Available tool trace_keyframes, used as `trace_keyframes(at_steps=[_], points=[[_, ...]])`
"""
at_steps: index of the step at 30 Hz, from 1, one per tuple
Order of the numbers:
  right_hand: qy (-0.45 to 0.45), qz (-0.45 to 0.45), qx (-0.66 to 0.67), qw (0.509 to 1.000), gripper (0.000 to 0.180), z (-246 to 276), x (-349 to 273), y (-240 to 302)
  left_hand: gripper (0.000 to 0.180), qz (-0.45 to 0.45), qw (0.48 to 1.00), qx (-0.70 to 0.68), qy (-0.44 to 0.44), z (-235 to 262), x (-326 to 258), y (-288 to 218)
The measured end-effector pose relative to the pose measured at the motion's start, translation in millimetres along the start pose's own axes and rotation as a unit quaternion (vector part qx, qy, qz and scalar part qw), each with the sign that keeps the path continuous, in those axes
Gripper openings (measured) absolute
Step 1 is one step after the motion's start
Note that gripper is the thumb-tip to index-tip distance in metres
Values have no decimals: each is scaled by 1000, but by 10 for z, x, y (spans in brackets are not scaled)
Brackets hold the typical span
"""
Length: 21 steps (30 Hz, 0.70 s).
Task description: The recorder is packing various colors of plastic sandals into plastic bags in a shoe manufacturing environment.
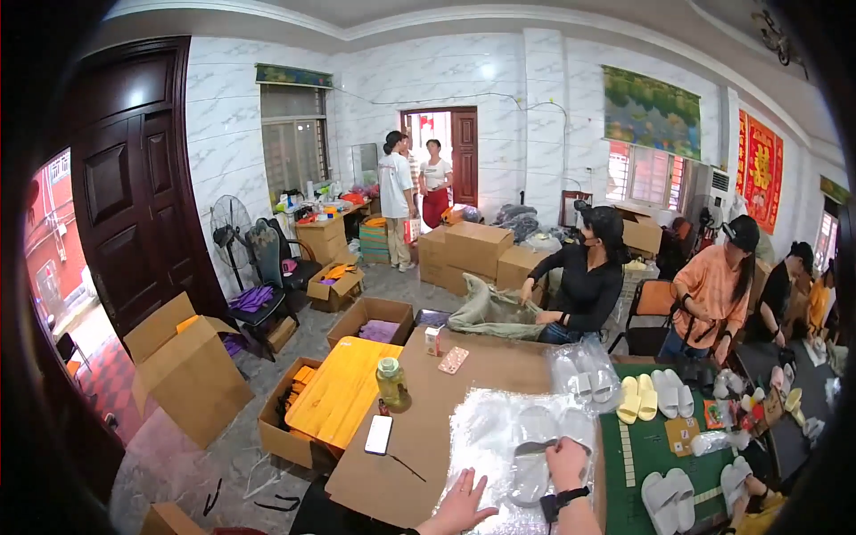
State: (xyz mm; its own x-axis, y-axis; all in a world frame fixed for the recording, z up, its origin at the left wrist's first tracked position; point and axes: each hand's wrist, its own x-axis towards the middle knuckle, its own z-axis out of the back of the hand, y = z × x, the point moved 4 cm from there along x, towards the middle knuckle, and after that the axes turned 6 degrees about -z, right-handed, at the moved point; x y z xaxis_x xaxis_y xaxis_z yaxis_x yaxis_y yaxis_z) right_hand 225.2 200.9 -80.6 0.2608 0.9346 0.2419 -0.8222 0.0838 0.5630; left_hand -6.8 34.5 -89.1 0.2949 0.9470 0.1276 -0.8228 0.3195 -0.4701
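My left hand (pixel 462 505) lies flat with fingers spread at the near edge of a stack of clear plastic bags (pixel 477 423). My right hand (pixel 567 464), with a black band at the wrist, is closed on a pair of light grey slippers (pixel 536 428) lying on the bags. Its knuckles cover part of the right slipper, and whether a bag film is also between the fingers is hard to tell. Beyond them, another slipper pair in a clear bag (pixel 584 373) rests at the far right of the brown tabletop (pixel 392 486).
Left on the table are a phone (pixel 378 435), a green-lidded jar (pixel 390 383) and a pink blister pack (pixel 454 359). A green mat (pixel 624 499) at right bears yellow slippers (pixel 637 399) and grey slippers (pixel 669 501). Open cartons (pixel 192 383) stand at left. A person (pixel 588 276) handles a sack opposite; others work at right.
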Motion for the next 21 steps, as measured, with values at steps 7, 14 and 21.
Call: trace_keyframes(at_steps=[7, 14, 21], points=[[-55, -40, 25, 997, 20, 421, 128, -310, 95, 10, 1000, -9, 5, -33, -10, 45], [38, 75, 141, 986, 24, 715, -438, 886, 79, 22, 996, -82, -31, -73, 5, 97], [177, 85, 74, 978, 24, -50, -817, 848, 59, 148, 792, -582, -106, 42, -165, -6]])
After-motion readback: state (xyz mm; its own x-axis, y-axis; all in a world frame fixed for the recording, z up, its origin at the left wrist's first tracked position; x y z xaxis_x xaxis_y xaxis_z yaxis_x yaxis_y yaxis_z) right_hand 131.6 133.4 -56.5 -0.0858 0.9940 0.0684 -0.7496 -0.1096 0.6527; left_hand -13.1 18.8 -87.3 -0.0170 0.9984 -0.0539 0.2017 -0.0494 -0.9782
